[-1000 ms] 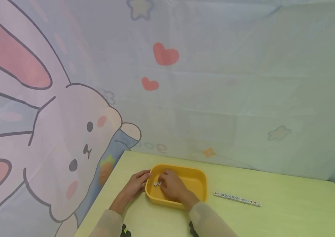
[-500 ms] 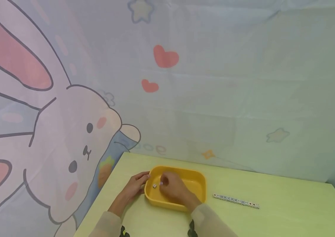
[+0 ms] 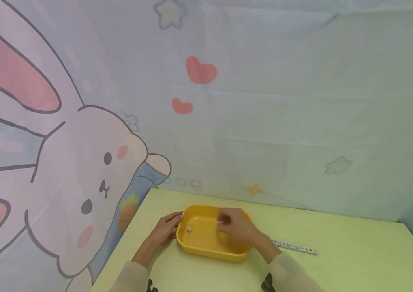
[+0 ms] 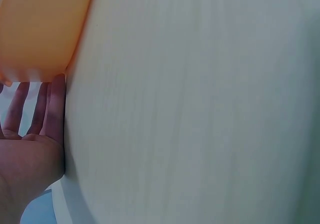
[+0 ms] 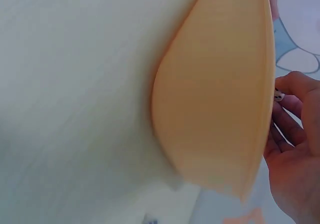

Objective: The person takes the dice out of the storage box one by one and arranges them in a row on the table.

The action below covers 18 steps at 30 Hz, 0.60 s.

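Note:
My right hand (image 3: 237, 225) is over the right half of a yellow plastic tub (image 3: 210, 256), pinching a small white die (image 3: 219, 222) between thumb and fingertips. In the right wrist view the die (image 5: 278, 96) shows just past the tub's rim. A second white die (image 3: 189, 229) lies on the tub floor near its left end. My left hand (image 3: 163, 230) rests against the tub's left end, and the left wrist view shows its fairly straight fingers (image 4: 54, 108) touching the outer wall.
A straight row of several white dice (image 3: 295, 247) lies on the pale green table (image 3: 356, 251) to the right of the tub, its left end hidden behind my right forearm. A cloth backdrop (image 3: 283, 121) with a rabbit print hangs behind the table.
My right hand has picked up one die from beside the other and carried it rightward across the tub. My left hand has stayed at the tub's left end.

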{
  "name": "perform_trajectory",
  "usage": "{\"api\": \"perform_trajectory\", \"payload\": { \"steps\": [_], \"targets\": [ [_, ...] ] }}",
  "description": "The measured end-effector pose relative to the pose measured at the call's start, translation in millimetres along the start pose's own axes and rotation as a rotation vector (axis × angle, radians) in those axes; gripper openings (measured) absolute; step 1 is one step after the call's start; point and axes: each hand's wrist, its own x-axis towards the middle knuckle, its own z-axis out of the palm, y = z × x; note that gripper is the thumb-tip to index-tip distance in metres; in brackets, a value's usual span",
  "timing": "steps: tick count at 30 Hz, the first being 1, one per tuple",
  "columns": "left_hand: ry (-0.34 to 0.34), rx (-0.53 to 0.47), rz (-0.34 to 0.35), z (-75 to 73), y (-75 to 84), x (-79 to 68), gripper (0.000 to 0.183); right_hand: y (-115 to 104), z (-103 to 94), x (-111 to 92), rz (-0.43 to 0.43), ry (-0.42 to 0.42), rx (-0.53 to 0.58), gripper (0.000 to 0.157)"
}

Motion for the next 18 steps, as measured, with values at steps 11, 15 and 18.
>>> {"api": "perform_trajectory", "payload": {
  "steps": [11,15,18],
  "targets": [
    [0.013,0.016,-0.006,-1.0,-0.4,0.3,0.058,24.8,-68.8,-57.4,0.048,0.013,-0.072,0.007],
    [0.005,0.009,-0.011,-0.5,-0.9,0.7,0.058,32.4,-92.7,-81.4,0.075,0.039,-0.077,0.007],
    [0.003,0.005,-0.007,0.6,-0.4,1.3,0.059,39.9,-108.9,-99.1,0.097,0.078,-0.092,0.009]
  ]
}}
